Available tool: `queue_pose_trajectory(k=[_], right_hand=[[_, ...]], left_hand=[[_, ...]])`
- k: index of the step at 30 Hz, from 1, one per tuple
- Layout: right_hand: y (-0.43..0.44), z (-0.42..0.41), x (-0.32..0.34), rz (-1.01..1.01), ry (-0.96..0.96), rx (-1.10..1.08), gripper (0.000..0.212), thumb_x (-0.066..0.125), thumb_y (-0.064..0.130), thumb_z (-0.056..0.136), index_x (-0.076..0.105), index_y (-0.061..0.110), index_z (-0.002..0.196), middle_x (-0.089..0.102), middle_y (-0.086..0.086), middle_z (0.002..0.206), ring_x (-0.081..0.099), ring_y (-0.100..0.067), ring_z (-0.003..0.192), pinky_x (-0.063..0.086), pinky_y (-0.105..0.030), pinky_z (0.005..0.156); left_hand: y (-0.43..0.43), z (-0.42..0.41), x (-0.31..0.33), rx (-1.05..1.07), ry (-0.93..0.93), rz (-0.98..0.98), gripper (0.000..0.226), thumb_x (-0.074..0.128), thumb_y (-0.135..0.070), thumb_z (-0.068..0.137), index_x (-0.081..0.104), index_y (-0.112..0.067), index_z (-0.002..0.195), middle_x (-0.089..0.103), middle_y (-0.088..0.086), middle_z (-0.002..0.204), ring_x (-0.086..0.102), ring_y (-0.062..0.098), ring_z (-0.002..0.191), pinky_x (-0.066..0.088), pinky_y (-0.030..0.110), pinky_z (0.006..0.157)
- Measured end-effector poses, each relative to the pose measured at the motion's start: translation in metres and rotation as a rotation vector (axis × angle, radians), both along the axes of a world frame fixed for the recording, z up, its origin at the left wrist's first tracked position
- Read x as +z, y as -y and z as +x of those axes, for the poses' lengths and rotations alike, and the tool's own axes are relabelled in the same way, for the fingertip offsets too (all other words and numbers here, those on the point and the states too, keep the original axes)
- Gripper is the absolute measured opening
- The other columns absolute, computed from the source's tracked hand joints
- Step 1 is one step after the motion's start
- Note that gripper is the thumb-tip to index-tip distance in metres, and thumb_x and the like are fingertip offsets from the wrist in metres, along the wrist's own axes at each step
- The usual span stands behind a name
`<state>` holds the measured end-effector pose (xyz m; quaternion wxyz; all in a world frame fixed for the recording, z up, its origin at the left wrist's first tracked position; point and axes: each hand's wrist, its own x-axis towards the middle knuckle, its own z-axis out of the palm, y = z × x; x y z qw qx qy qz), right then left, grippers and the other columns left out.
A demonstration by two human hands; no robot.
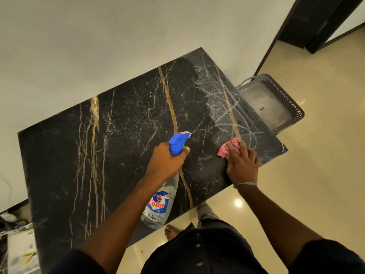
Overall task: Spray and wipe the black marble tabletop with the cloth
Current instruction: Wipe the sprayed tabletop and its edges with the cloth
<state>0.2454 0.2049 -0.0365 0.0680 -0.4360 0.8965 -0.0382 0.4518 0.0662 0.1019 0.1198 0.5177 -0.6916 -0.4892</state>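
Note:
The black marble tabletop [122, 139] with gold and white veins fills the middle of the view, set against a pale wall. My left hand [167, 159] grips a clear spray bottle [161, 206] with a blue trigger head, held above the table and pointing toward the far right. My right hand [242, 165] presses a crumpled pink cloth [229, 148] flat on the tabletop near its right front edge. Wet whitish wipe streaks [223, 103] cover the right part of the marble.
A grey perforated plastic basket [288, 95] stands on the beige tiled floor just past the table's right end. A dark door frame [308, 26] is at the upper right. Papers and cables [17, 240] lie by the table's left end. My bare foot [171, 232] shows below the table's front edge.

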Motion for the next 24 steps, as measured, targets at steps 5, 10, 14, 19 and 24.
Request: queue_pose_trajectory(k=[5,10,14,19,24], right_hand=[[0.026,0.058,0.004,-0.032,0.009,0.128,0.055,0.053,0.041,0.089,0.043,0.029,0.142,0.037,-0.012,0.149,0.040,-0.038,0.121,0.038,-0.050,0.091],[0.030,0.083,0.000,0.005,0.040,0.490,0.058,0.047,0.055,0.087,0.043,0.033,0.140,0.040,-0.008,0.148,0.043,-0.035,0.123,0.041,-0.049,0.092],[0.033,0.034,-0.004,0.023,0.018,0.547,0.058,0.053,0.045,0.086,0.042,0.037,0.142,0.038,-0.005,0.151,0.042,-0.034,0.124,0.040,-0.048,0.093],[0.056,-0.049,0.001,0.053,0.025,0.217,0.056,0.045,0.044,0.088,0.043,0.035,0.143,0.036,-0.007,0.153,0.038,-0.040,0.126,0.039,-0.054,0.097],[0.071,-0.024,0.002,-0.034,0.029,0.022,0.055,0.057,0.036,0.088,0.045,0.031,0.142,0.035,-0.011,0.152,0.036,-0.040,0.124,0.035,-0.055,0.096]], left_hand=[[0.006,-0.001,-0.002,0.018,0.026,-0.022,0.028,0.065,-0.036,0.087,0.061,-0.008,0.082,0.064,0.019,0.072,0.065,0.034,0.068,0.057,0.046,0.070],[0.011,-0.014,-0.004,0.005,0.048,-0.059,0.026,0.064,-0.033,0.088,0.060,-0.012,0.074,0.054,0.004,0.057,0.051,0.012,0.051,0.051,0.035,0.059],[0.021,-0.025,-0.004,0.010,0.057,-0.045,0.025,0.065,-0.033,0.088,0.057,-0.015,0.072,0.054,0.004,0.057,0.052,0.013,0.052,0.049,0.031,0.058],[0.030,-0.030,-0.002,0.044,0.044,-0.014,0.022,0.065,-0.031,0.088,0.061,-0.010,0.082,0.063,0.017,0.069,0.064,0.031,0.064,0.057,0.044,0.066],[0.038,-0.030,0.002,0.113,0.068,-0.026,0.020,0.065,-0.031,0.088,0.060,-0.013,0.079,0.063,0.020,0.070,0.065,0.035,0.067,0.057,0.047,0.067]])
